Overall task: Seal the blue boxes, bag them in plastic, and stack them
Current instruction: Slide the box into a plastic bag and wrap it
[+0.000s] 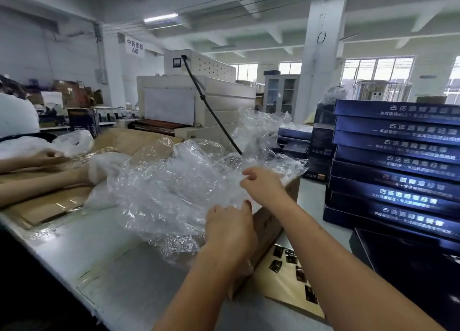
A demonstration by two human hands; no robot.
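Well to the right of both hands stands the stack of blue boxes (395, 166), flat, stiff cartons with glossy faces. They look light enough for 1 hand but likely slick, so I would take each by its 2 short edges rather than the printed face. 1 loose box (410, 268) lies just right of the right forearm, the nearest to bag. Under and beyond the grip spreads the heap of plastic bags (179, 181): thin, clear, crumpled and nearly weightless. They probably cling together, so 1 bag is best parted at its open mouth, pinched by a single layer. The right hand (261, 183) pinches a fold of the film between thumb and curled fingers. Just below it the left hand (229, 221) lies on the heap with fingers curled into the plastic, gripping it. The bags sit in 1 cardboard carton (268, 226), directly beneath the hands. Counted: at least 7 boxes in the near stack and more in a lower pile beyond it; the bags are too tangled to count. There is 1 sticker sheet (286, 283) under the forearms, with at least 6 small dark labels.
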